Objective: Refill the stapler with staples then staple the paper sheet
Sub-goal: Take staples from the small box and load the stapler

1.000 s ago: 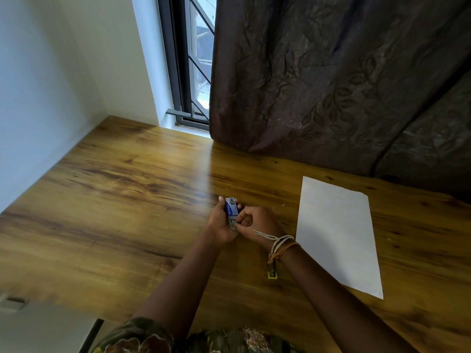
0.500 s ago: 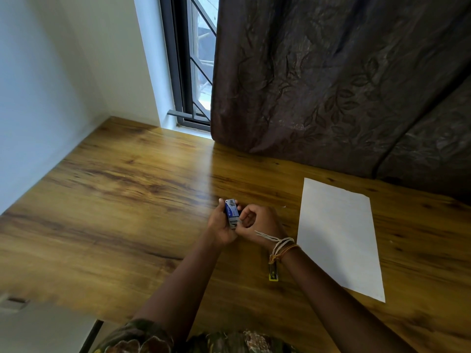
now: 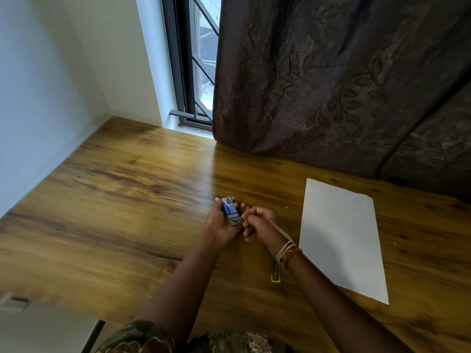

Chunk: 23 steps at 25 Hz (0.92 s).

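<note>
My left hand (image 3: 221,226) holds a small blue staple box (image 3: 230,209) above the wooden table (image 3: 132,200). The box's grey inner tray (image 3: 234,220) sticks out at the end nearest me. My right hand (image 3: 260,224) is curled, with its fingertips pinched at that tray end. The stapler (image 3: 275,272), dark with a yellow tip, lies flat on the table and is partly hidden under my right wrist. To the right of both hands, a white paper sheet (image 3: 341,238) lies flat on the table.
A dark brown curtain (image 3: 331,85) hangs along the table's far edge. A barred window (image 3: 193,72) is at the back and a white wall (image 3: 51,98) on the left. The table's near left edge runs past (image 3: 63,305).
The grey inner tray has slid out of the blue box toward me. My right hand has drawn back a little with it. The left hand holds still.
</note>
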Tool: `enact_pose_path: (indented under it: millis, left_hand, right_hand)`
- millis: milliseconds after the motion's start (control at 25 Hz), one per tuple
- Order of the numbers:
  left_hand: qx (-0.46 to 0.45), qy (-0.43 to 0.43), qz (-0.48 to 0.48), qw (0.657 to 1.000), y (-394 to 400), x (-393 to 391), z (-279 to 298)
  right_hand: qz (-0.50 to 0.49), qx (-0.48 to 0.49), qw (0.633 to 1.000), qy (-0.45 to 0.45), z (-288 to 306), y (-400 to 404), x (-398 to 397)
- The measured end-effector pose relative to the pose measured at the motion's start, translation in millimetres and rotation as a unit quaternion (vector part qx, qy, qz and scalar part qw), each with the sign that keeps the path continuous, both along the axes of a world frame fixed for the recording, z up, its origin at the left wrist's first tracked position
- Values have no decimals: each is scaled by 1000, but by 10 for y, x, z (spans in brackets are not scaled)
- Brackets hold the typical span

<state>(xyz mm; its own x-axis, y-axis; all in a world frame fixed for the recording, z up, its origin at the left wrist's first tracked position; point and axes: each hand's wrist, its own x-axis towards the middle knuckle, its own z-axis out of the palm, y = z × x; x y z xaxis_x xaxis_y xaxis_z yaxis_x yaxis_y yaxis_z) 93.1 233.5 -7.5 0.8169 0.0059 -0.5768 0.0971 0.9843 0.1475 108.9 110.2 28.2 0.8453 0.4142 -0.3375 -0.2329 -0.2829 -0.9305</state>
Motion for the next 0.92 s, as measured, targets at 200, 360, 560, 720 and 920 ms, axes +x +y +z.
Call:
enact_pose_path:
  millis: [200,360,560,720,920]
  left_hand:
    - [5,14,39,999,10,14,37]
    - [14,14,22,1000,6,2,52]
    - [8,6,6,1000,-10,6,62]
    - [46,13,-2,999,3,-26,68]
    - [308,102,-38,945,87,103,2]
  right_hand:
    - [35,-80,996,28,7,99,-23]
    - [12,-143,983,-113,-114,161,-17]
    - [10,-146,974,-172,-167,206,29]
    - [19,-138,970,-201,-184,192,24]
    - [13,-144,965,-217,-166,152,32]
